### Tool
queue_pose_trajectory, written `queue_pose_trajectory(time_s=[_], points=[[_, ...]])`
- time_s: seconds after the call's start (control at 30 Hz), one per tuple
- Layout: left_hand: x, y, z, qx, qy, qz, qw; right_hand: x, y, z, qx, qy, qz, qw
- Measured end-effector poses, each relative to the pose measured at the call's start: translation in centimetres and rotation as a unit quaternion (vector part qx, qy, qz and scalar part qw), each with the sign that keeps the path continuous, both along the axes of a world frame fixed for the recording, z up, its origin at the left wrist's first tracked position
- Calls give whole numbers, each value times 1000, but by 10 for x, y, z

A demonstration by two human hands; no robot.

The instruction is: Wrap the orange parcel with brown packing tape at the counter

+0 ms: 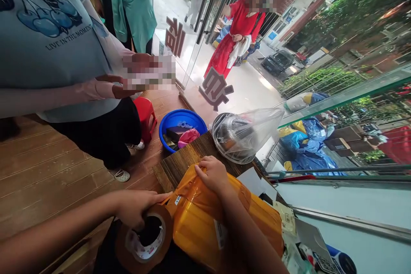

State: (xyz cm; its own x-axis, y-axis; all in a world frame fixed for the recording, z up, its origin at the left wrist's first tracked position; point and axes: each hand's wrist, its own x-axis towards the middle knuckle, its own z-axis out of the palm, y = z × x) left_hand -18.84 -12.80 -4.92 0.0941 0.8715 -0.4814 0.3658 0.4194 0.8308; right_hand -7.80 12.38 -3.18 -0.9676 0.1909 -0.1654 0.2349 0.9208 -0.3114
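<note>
My left hand (136, 207) is closed round a large roll of brown packing tape (165, 233), its fingers going into the core. A strip of tape runs from the roll to a yellow-orange wrapped package (195, 218). On top of the package, near its far edge, lies my right hand (212, 174), fingers spread against the taped surface. A small white label shows beside the strip, and another is partly hidden by my right forearm. The package rests at the near part of a dark wooden table (171, 171).
Beyond the package stands a round item in clear plastic (234, 137). A blue basin (163, 130) with assorted things and a red stool (144, 115) are on the floor. A person in a light shirt (54, 51) stands at left; another in red (237, 34) is beyond the glass door.
</note>
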Motion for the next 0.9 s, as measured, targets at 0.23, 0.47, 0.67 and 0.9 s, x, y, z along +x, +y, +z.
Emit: queue_pose_trajectory(time_s=[0.23,0.47,0.67,0.9], points=[[-10,-1,-6,-93,-193,-97,972,-10,-2,-2,-4,38,-39,998],[-10,-5,-20,-61,-118,-92,987,77,-114,18,10,223,-229,947],[13,-6,-50,-95,-250,-9,964,96,-298,-43,-23,80,-260,962],[-8,1,-57,-9,-107,-155,982,73,-298,-30,23,4,-316,948]])
